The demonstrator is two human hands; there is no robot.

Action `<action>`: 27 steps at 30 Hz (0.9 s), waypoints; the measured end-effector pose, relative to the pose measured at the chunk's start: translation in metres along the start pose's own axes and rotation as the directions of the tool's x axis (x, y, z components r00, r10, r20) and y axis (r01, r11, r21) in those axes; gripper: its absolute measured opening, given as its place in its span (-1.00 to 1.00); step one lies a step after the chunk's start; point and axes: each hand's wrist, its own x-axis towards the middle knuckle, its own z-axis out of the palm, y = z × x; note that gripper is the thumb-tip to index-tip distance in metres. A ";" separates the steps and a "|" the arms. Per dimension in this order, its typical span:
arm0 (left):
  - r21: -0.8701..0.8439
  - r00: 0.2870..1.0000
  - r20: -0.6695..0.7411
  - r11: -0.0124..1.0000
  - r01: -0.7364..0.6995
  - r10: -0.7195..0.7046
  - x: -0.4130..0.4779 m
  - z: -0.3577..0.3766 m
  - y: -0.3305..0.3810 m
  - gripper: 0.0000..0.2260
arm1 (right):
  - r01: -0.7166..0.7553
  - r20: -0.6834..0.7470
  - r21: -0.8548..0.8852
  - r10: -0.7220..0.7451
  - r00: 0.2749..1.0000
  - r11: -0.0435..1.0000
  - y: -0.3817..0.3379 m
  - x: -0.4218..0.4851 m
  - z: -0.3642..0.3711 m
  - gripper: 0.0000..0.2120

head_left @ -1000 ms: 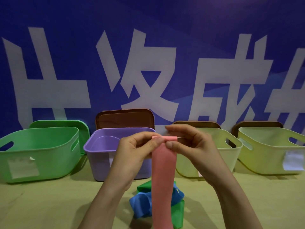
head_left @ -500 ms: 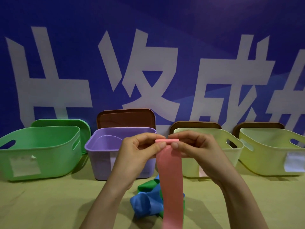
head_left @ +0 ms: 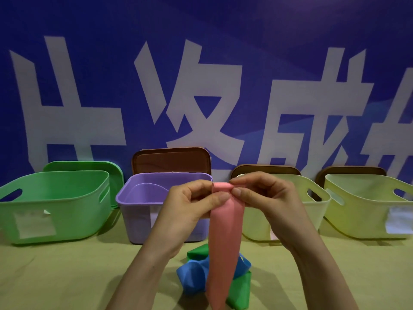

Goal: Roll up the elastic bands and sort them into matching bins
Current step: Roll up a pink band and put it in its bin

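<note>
A pink elastic band (head_left: 224, 238) hangs down in front of me, its top edge turned into a small roll. My left hand (head_left: 190, 204) pinches the roll's left end and my right hand (head_left: 266, 198) pinches its right end, thumbs in front. Below it on the table lie a loose blue band (head_left: 193, 277) and a green band (head_left: 240, 293), partly hidden by the pink one. Behind stand a green bin (head_left: 55, 202), a purple bin (head_left: 138, 198) and two pale yellow bins (head_left: 317, 198) (head_left: 366, 206).
Lids lean against the blue banner behind the bins: a green lid (head_left: 89, 165) and brown lids (head_left: 171, 159). White labels are stuck on the bin fronts. The tan tabletop (head_left: 55, 276) stretches left and right of the band pile.
The roll at the pink band's top has grown a little thicker. Both hands have stayed at the same height, fingers shifting around the roll.
</note>
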 end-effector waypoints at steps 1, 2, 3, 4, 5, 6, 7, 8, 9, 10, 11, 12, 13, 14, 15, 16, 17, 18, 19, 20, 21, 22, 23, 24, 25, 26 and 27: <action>0.007 1.000 0.002 1.000 -0.007 0.007 0.000 -0.001 0.000 -0.81 | 0.013 -0.001 -0.009 -0.013 1.000 1.000 0.000 0.000 0.001 -0.83; 0.011 1.000 0.002 1.000 -0.015 0.015 0.000 -0.001 0.000 -0.79 | 0.029 -0.003 -0.023 -0.029 1.000 0.999 0.000 0.000 0.001 -0.83; 0.013 1.000 -0.002 1.000 -0.020 0.020 0.000 0.000 0.000 -0.77 | 0.046 -0.005 -0.039 -0.046 0.999 0.998 0.000 0.000 0.001 -0.84; 0.012 1.000 -0.009 1.000 -0.024 0.024 0.000 0.000 0.000 -0.76 | 0.063 -0.005 -0.053 -0.063 0.998 0.997 0.000 0.000 0.000 -0.85; 0.007 1.000 -0.018 1.000 -0.025 0.025 0.000 0.001 -0.001 -0.75 | 0.077 -0.005 -0.063 -0.077 0.997 0.995 0.000 0.000 0.000 -0.84; -0.001 0.999 -0.028 1.000 -0.026 0.026 0.001 0.001 -0.001 -0.75 | 0.086 -0.004 -0.073 -0.086 0.996 0.994 0.000 0.000 0.001 -0.81; -0.003 0.999 -0.038 1.000 -0.029 0.029 0.001 0.001 -0.002 -0.74 | 0.094 -0.001 -0.090 -0.095 0.996 0.991 0.000 0.000 0.001 -0.78; 0.004 0.998 -0.046 0.999 -0.033 0.033 0.001 0.001 -0.003 -0.75 | 0.101 0.003 -0.117 -0.101 0.995 0.988 0.000 0.000 0.001 -0.76; 0.017 0.998 -0.055 0.999 -0.037 0.038 0.002 0.000 -0.004 -0.76 | 0.101 0.007 -0.142 -0.101 0.995 0.985 0.000 0.000 0.001 -0.76; 0.028 0.997 -0.063 0.999 -0.042 0.044 0.002 0.000 -0.004 -0.76 | 0.090 0.018 -0.157 -0.088 0.996 0.983 0.000 0.000 0.001 -0.76; 0.037 0.996 -0.072 0.998 -0.047 0.050 0.003 -0.001 -0.005 -0.77 | 0.063 0.037 -0.158 -0.058 0.998 0.985 -0.001 0.000 0.000 -0.76; 0.042 0.995 -0.077 0.998 -0.054 0.057 0.003 -0.002 -0.005 -0.78 | 0.030 0.059 -0.162 -0.021 0.998 0.986 -0.001 0.000 -0.001 -0.71; 0.046 0.995 -0.078 0.997 -0.060 0.064 0.003 -0.002 -0.006 -0.79 | 0.004 0.074 -0.170 0.009 0.997 0.985 0.000 0.000 -0.002 -0.66; 0.051 0.995 -0.074 0.996 -0.067 0.071 0.003 -0.003 -0.006 -0.80 | -0.013 0.074 -0.188 0.027 0.997 0.982 0.000 0.000 -0.002 -0.65; 0.061 0.994 -0.070 0.995 -0.075 0.079 0.003 -0.002 -0.007 -0.80 | -0.023 0.064 -0.207 0.037 0.997 0.978 0.000 0.000 -0.001 -0.68; 0.074 0.994 -0.068 0.994 -0.083 0.088 0.003 -0.002 -0.007 -0.80 | -0.031 0.055 -0.226 0.044 0.997 0.974 0.001 0.000 0.000 -0.71; 0.089 0.993 -0.067 0.992 -0.091 0.098 0.003 -0.001 -0.007 -0.81 | -0.031 0.049 -0.242 0.044 0.998 0.970 0.002 0.001 0.001 -0.74; 0.100 0.992 -0.066 0.990 -0.101 0.108 0.003 -0.001 -0.007 -0.82 | -0.022 0.044 -0.257 0.034 0.998 0.966 0.002 0.001 0.002 -0.75; 0.102 0.991 -0.070 0.989 -0.108 0.115 0.003 0.000 -0.007 -0.83 | -0.006 0.036 -0.269 0.016 0.999 0.963 0.003 0.001 0.003 -0.76; 0.095 0.990 -0.078 0.989 -0.109 0.117 0.002 0.001 -0.007 -0.82 | 0.011 0.027 -0.268 -0.004 1.000 0.963 0.003 0.001 0.003 -0.77; 0.083 0.990 -0.089 0.992 -0.099 0.106 0.003 0.001 -0.007 -0.81 | 0.023 0.018 -0.251 -0.019 1.000 0.968 0.003 0.000 0.003 -0.78; 0.069 0.992 -0.097 0.995 -0.075 0.082 0.003 0.001 -0.008 -0.78 | 0.027 0.009 -0.226 -0.026 1.000 0.974 0.002 0.000 0.003 -0.78; 0.064 0.995 -0.091 0.997 -0.042 0.048 0.003 0.001 -0.009 -0.75 | 0.027 0.002 -0.199 -0.027 1.000 0.980 0.002 0.000 0.003 -0.78; 0.072 0.998 -0.065 0.997 -0.010 0.015 0.003 0.000 -0.009 -0.75 | 0.022 -0.006 -0.171 -0.023 1.000 0.985 0.001 0.000 0.002 -0.78; 0.094 0.999 -0.031 0.995 0.017 -0.014 0.003 0.000 -0.010 -0.77 | 0.015 -0.013 -0.145 -0.017 1.000 0.989 0.000 0.000 0.002 -0.78; 0.109 0.999 -0.007 0.993 0.040 -0.039 0.003 0.000 -0.010 -0.81 | 0.009 -0.017 -0.123 -0.012 1.000 0.992 -0.001 0.000 0.001 -0.78; 0.108 0.998 -0.002 0.992 0.058 -0.058 0.003 0.000 -0.010 -0.85 | 0.004 -0.022 -0.108 -0.006 1.000 0.994 -0.001 0.000 0.001 -0.78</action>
